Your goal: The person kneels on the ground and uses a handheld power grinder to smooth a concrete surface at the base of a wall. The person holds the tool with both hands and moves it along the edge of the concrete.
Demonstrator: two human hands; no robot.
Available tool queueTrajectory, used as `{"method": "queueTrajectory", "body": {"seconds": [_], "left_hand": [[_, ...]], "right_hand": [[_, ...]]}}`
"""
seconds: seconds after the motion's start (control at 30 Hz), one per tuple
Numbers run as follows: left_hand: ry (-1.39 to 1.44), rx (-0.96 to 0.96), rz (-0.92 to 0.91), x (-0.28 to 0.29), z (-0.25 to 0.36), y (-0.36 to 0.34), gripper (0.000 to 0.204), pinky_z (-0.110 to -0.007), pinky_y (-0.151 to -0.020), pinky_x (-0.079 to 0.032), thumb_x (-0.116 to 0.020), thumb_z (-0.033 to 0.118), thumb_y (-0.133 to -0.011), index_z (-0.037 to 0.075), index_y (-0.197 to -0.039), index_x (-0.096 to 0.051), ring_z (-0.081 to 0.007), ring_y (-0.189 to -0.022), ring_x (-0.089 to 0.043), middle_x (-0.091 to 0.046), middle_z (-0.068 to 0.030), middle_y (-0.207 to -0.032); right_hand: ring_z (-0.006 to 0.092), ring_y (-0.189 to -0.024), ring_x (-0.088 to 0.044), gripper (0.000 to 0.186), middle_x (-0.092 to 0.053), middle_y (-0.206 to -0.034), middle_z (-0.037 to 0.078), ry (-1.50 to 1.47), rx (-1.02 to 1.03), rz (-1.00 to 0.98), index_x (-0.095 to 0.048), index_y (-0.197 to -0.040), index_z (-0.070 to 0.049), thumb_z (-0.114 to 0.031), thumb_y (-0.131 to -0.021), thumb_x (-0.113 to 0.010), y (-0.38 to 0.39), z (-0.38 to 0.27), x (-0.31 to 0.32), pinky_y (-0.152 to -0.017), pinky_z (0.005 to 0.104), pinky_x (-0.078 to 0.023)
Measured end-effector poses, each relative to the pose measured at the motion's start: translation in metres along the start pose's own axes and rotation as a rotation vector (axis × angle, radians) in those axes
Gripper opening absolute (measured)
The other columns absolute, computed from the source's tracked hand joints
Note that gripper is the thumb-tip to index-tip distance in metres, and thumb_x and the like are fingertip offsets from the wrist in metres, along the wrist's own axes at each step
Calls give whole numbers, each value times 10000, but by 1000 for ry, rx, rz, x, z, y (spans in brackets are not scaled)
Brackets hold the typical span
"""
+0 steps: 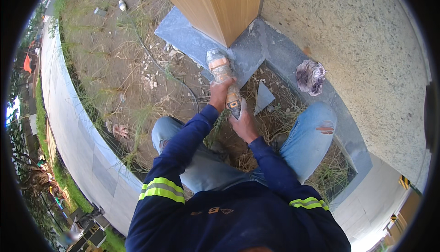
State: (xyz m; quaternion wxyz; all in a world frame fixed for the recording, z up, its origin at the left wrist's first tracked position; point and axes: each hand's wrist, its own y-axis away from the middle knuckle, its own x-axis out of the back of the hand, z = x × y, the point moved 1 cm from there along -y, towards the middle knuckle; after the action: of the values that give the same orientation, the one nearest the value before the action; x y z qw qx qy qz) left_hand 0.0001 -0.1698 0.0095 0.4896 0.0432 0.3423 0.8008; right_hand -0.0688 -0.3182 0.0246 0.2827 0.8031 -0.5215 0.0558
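Observation:
A dust-coated orange and grey angle grinder (219, 66) is in both my hands. My left hand (222, 94) is closed round the middle of its body. Behind it, my right hand (244, 124) grips the tail end. The grinder's head lies over the edge of a grey stone slab (183, 33) at the foot of a wood-look column (224, 9). Its disc is hidden, so I cannot tell whether it touches the stone. Just right of the grinder, a loose triangular piece of grey stone (264, 97) rests on the soil.
A crumpled plastic bag (311, 77) lies on the grey stone border (286, 52) beside the speckled wall (348, 36). On the left, a dark cable (151, 55) with a white connector (122, 5) crosses dry grass and rubble. My bent knees flank the work spot; a pale paved path (78, 110) curves beyond.

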Motion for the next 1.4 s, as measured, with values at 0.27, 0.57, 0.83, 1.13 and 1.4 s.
{"method": "queueTrajectory", "body": {"seconds": [0.27, 0.57, 0.83, 1.13, 1.4], "left_hand": [[-2, -34, 71, 8, -1, 0, 259, -404, -601, -565, -751, 124, -840, -1, -1045, -654, -219, -668, -663, -669, -89, -845], [-24, -8, -15, -14, -10, -5, 274, -399, -604, -566, -760, 125, -835, 10, -1051, -637, -218, -665, -662, -658, -86, -844], [34, 26, 30, 0, 13, -10, 258, -383, -609, -573, -752, 118, -843, -14, -1036, -643, -221, -667, -675, -666, -91, -843], [2, -5, 54, -5, -15, 8, 239, -389, -592, -563, -747, 118, -851, -7, -1028, -646, -219, -651, -658, -654, -77, -840], [31, -20, 65, 5, 3, -2, 231, -378, -583, -558, -741, 114, -859, 3, -1034, -639, -218, -637, -663, -658, -81, -828]], "right_hand": [[513, -994, -674, 889, -664, -1109, 366, 77, -114, -145, -190, -1583, 27, -188, -882, -693, -2, -19, 7, -816, 542, -533], [502, -929, -686, 892, -694, -1011, 326, 60, 198, 151, -202, -1574, 44, -182, -871, -701, 1, 23, 0, -784, 529, -535], [505, -926, -687, 882, -687, -1012, 343, 52, -16, -41, -210, -1567, 39, -180, -871, -705, -13, -15, 4, -772, 549, -531], [503, -953, -682, 863, -681, -1040, 340, 97, 129, 49, -215, -1572, 24, -159, -877, -691, 14, 0, 12, -791, 542, -534], [505, -985, -673, 852, -671, -1079, 347, 46, 1, -47, -233, -1566, 23, -173, -877, -695, -4, -6, -3, -812, 544, -530]]}}
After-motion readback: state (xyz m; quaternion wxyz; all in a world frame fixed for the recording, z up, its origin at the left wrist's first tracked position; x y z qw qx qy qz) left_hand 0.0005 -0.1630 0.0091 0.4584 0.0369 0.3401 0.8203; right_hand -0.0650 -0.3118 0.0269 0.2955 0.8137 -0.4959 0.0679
